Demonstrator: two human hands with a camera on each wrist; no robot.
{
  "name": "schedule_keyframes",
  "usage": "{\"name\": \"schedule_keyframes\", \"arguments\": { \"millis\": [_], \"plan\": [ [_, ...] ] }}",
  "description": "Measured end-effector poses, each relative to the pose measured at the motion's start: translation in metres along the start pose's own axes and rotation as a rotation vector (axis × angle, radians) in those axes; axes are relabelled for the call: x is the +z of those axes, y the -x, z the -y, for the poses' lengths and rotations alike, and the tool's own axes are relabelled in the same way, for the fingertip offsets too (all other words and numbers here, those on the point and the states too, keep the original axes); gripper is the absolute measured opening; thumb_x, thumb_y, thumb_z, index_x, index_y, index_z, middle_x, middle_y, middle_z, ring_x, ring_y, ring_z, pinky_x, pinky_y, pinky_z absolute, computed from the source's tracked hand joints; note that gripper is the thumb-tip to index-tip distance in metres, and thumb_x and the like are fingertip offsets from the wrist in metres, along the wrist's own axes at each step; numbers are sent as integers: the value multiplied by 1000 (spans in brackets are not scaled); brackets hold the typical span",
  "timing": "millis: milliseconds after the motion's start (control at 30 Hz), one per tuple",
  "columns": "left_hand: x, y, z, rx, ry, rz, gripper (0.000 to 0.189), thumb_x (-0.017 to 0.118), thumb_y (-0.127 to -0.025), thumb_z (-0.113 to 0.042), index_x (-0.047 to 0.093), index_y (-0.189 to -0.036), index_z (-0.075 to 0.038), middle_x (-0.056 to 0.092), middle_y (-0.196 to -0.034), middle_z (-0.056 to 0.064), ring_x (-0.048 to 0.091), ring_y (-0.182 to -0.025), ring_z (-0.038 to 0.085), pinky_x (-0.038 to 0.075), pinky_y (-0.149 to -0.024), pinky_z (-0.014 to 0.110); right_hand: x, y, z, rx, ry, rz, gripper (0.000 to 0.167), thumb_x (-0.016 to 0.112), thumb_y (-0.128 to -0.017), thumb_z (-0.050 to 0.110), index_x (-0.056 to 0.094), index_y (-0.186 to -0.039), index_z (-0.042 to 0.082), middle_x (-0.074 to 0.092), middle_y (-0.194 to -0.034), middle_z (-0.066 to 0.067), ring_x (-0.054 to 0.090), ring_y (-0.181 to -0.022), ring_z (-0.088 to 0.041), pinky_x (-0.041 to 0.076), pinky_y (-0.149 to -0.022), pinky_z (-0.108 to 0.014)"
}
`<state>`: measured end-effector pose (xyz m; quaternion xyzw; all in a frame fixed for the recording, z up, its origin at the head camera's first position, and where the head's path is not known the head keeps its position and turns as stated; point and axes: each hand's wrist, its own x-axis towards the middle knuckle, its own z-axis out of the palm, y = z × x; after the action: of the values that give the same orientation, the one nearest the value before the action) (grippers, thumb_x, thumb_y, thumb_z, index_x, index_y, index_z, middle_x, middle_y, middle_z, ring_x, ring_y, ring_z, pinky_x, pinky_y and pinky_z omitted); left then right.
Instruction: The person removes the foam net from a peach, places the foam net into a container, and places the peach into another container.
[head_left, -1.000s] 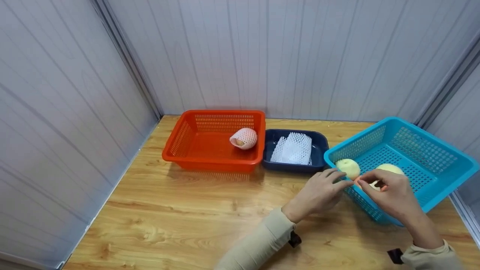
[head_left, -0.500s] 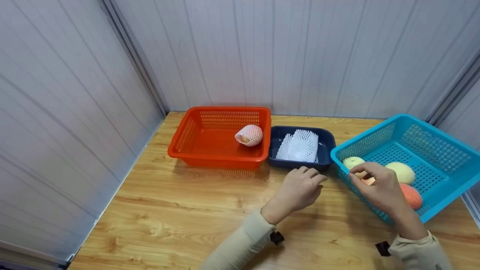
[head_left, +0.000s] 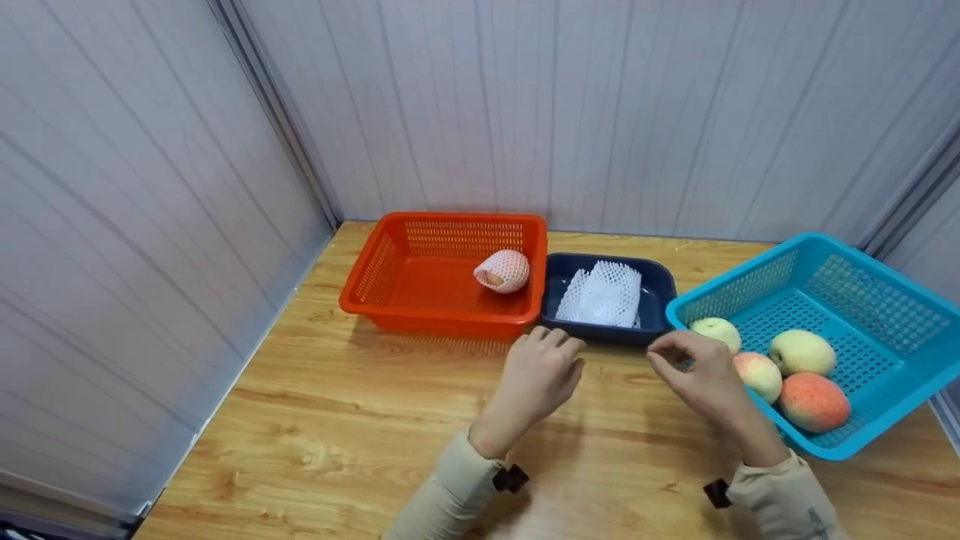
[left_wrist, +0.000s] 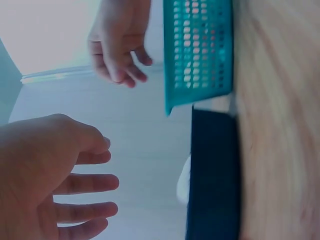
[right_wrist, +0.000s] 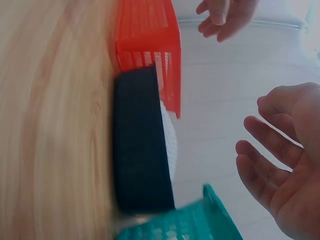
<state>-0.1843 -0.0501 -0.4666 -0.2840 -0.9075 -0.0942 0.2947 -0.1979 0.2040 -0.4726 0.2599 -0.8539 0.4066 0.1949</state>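
My left hand hovers over the table in front of the navy tray, fingers relaxed and holding nothing; the left wrist view shows its fingers apart. Just left of the blue basket is my right hand, its fingers loosely bent with nothing between them. Several peaches lie in that basket: a reddish one, a pink-and-yellow one and pale yellow ones. White foam net sleeves lie in the navy tray. A fruit in a pinkish foam net sits in the red basket.
The red basket, navy tray and blue basket stand in a row on the wooden table, the first two side by side. Pale panel walls enclose the table at the back and sides.
Both hands have drawn back leftward from the blue basket and moved apart, the left one farther. The peaches in the basket are now more fully visible. The head view has shifted slightly.
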Motion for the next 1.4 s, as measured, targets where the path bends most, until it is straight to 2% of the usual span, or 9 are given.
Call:
{"name": "schedule_keyframes", "arguments": {
  "millis": [167,300,400,533,667,800,967,1167,1400],
  "plan": [
    [-4,3,20,-63,11,-12,11,68,-87,-24,73,-95,-17,66,-87,-1,57,-76,21,45,-58,31,28,-17,0,17,-74,53,10,74,-82,1,71,-84,10,65,-80,10,60,-70,-9,51,-61,-23],
    [-2,7,37,-131,11,-10,13,69,-86,-25,73,-96,-16,66,-89,0,58,-76,23,47,-59,34,51,-30,-4,-26,-102,53,10,76,-80,2,72,-81,10,65,-77,9,59,-67,-9,48,-60,-21],
    [-2,9,47,-200,14,19,16,69,-87,-26,73,-99,-16,66,-92,1,57,-79,23,48,-63,34,65,-42,-4,-61,-92,60,11,76,-79,1,72,-84,10,66,-78,6,59,-68,-11,48,-61,-24],
    [-2,7,59,-271,12,49,22,71,-87,-28,71,-107,-16,66,-98,3,57,-85,24,50,-69,35,79,-56,2,-109,-32,90,15,75,-84,7,73,-98,6,70,-96,-4,64,-87,-18,52,-77,-33],
    [-5,5,71,-331,24,60,34,71,-88,-31,67,-119,-16,65,-108,5,57,-95,26,50,-77,39,92,-64,6,-148,78,124,31,73,-88,17,70,-117,8,64,-123,-9,59,-112,-25,47,-95,-41],
    [-7,5,82,-371,43,62,44,69,-90,-36,63,-128,-15,63,-117,8,56,-105,31,50,-84,44,106,-69,7,-217,173,142,40,71,-90,23,65,-128,11,57,-134,-11,57,-117,-29,46,-95,-45],
    [-8,2,96,-409,46,78,44,68,-91,-36,61,-130,-15,63,-117,12,58,-103,35,51,-82,48,123,-77,4,-367,242,126,39,73,-88,17,66,-126,11,60,-130,-14,62,-109,-30,51,-88,-43],
    [-13,-9,114,-494,59,164,49,68,-91,-35,57,-134,-15,60,-119,13,59,-98,34,52,-79,47,138,-87,4,-507,269,70,30,75,-83,6,73,-113,8,68,-115,-10,67,-94,-27,54,-79,-38],
    [-15,-30,132,-622,175,383,64,67,-91,-39,43,-144,-13,49,-133,15,55,-108,32,49,-89,49,147,-90,10,-558,260,57,22,71,-86,3,73,-107,5,71,-105,-10,67,-89,-25,55,-79,-35]
  ]
}}
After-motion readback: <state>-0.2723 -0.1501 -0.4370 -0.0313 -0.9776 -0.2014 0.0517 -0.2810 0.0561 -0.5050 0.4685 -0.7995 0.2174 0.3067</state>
